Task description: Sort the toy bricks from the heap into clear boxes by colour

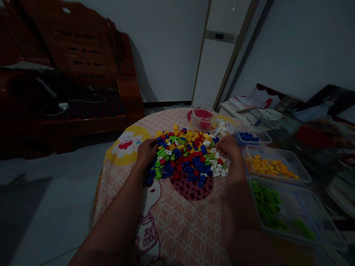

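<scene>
A heap of small toy bricks [187, 156] in red, blue, yellow, green and white lies on a round table with a pink patterned cloth [180, 226]. My left hand [146, 150] rests on the heap's left edge with its fingers curled into the bricks. My right hand [228, 145] rests on the heap's right edge beside white bricks, fingers curled too. What either hand holds is hidden. The room is dim.
Clear tubs line the right side: one with green bricks [270, 207], one with yellow bricks [270, 166], one with blue bricks [249, 137]. A round tub with a red bottom [202, 118] stands behind the heap. A dark wooden bench [62, 86] stands at the left.
</scene>
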### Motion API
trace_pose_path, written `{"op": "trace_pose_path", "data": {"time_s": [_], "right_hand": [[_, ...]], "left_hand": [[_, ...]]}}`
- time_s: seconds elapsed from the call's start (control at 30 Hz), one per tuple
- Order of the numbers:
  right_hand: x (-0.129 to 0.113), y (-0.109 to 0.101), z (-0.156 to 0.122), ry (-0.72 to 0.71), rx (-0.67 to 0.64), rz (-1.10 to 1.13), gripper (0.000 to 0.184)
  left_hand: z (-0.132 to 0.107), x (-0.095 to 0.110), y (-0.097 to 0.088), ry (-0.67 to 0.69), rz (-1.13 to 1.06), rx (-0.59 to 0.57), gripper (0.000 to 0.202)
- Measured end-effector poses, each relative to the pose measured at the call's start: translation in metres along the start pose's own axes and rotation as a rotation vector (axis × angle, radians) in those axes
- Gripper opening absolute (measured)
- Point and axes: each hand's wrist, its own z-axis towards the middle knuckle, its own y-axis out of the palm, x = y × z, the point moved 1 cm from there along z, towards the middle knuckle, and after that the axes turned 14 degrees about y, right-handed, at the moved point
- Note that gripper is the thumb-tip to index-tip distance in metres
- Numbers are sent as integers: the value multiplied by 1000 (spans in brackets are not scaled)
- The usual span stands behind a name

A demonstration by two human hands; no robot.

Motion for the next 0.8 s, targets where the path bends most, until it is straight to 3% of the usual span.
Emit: {"op": "trace_pose_path", "data": {"time_s": [0.13,0.33,0.53,0.67,0.8], "right_hand": [[0,0,-1,124,-58,50,33],[-18,0,-16,-31,-168,92,27],[-38,21,-32,-100,-344,10,25],[-41,28,-32,-96,-304,-22,23],[-39,19,-32,-129,-217,20,18]], "left_hand": [[0,1,-1,-3,2,-6,43],[0,3,-2,-7,-4,1,43],[0,2,-1,-6,1,13,44],[0,3,-2,-3,2,-7,46],[0,6,-4,-32,-7,-21,46]]}}
